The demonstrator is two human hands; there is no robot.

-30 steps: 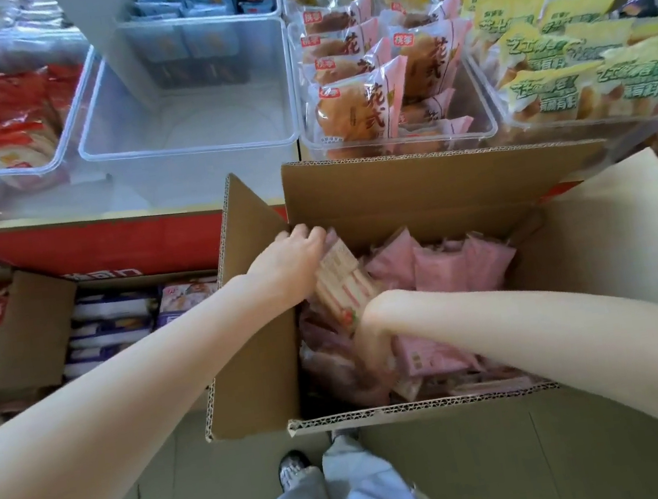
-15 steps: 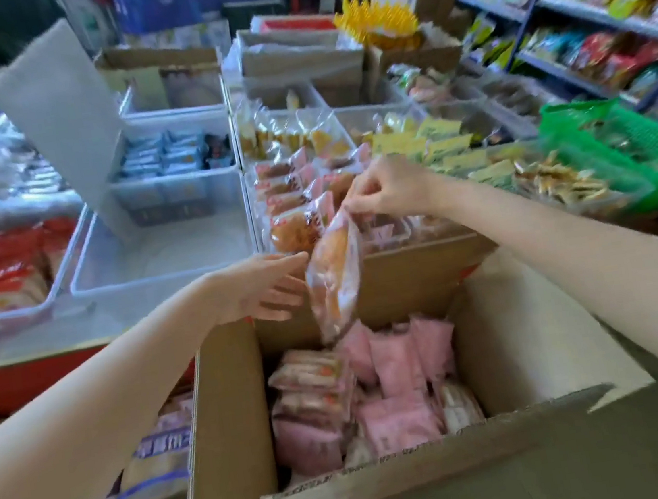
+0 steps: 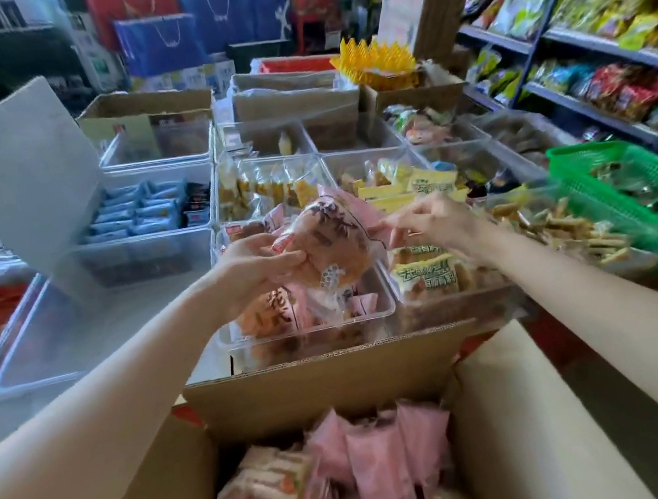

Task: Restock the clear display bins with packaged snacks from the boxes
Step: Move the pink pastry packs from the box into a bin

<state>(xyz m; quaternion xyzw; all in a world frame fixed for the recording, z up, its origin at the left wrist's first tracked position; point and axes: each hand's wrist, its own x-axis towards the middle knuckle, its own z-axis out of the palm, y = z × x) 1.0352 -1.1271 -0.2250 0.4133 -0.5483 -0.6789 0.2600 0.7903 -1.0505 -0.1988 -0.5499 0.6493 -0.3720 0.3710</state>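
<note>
We see both hands pinching one bread packet (image 3: 329, 245): left hand (image 3: 252, 270) at its left edge, right hand (image 3: 427, 220) seemingly its right corner. It hovers above the clear bin (image 3: 309, 330), beyond the open box (image 3: 329, 380).

"花式" on pink bread packet (image 3: 331, 244)

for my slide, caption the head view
Both hands hold a bread pack over a clear bin.

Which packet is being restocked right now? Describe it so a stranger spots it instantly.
Start at the open cardboard box nearest the camera; just beyond it sits a clear bin of pink packets. Above that bin, the bread packet is the only one held by both hands.
</note>
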